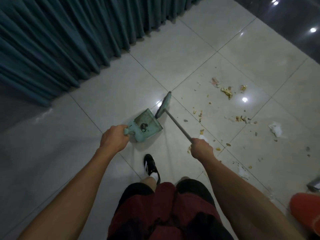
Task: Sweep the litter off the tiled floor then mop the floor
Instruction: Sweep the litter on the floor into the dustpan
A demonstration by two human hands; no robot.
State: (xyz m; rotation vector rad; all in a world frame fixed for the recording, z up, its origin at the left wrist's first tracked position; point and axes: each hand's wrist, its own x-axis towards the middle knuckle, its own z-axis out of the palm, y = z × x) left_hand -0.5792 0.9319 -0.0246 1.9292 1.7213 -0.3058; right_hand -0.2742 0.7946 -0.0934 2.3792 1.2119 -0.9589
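Dark-red shorts and two bare forearms fill the near edge. Ahead, the left hand is curled tight around the handle of a pale-green dustpan; whether the pan touches the floor I cannot tell. The right hand is wrapped around the broom, whose long shaft slants forward and left to its head just beside the pan's mouth. The litter, crumbs and paper scraps, lies scattered to the right of both, nearer the right hand, so the sweep likely runs right to left. Glossy cream tiled floor, teal curtain at left.
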